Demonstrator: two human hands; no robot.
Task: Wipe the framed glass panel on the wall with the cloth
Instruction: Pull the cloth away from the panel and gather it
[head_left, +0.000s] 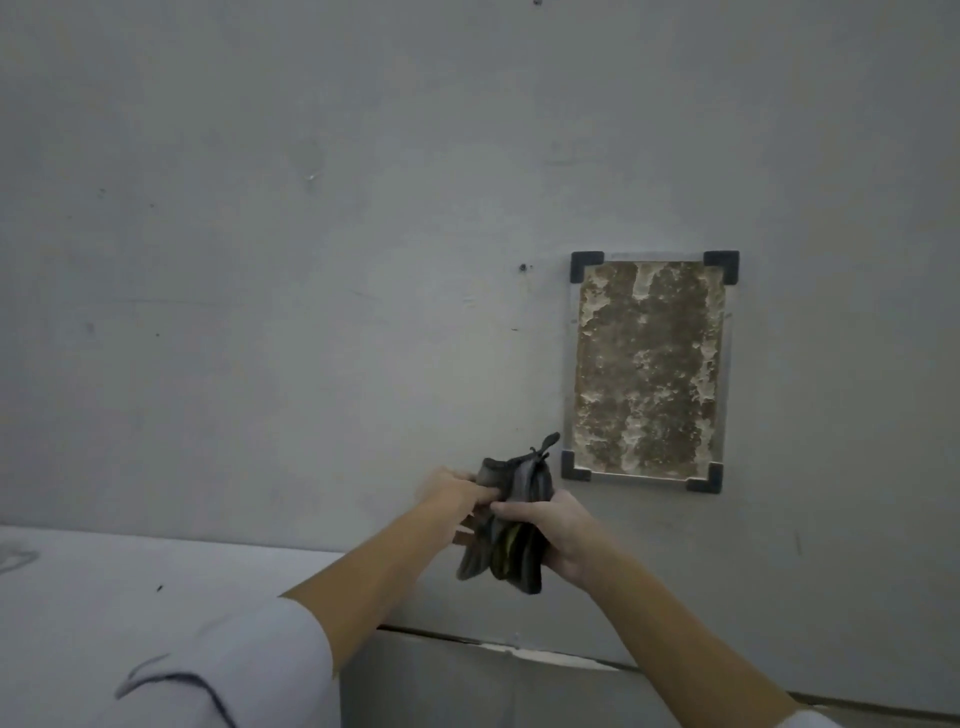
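The dark cloth (506, 525) is gripped in the curled fingers of both the left hand (451, 491) and right hand (558, 535), just below-left of the soiled glass panel (647, 369); bunching into a firm pad is advised before contact is made.

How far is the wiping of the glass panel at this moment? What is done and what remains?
Done: the cloth is picked up, bunched between the left hand and the right hand. In hand: they hold it below and to the left of the panel, not touching it. Left: seemingly all the wiping, as brown and pale blotches cover the panel from top to bottom.
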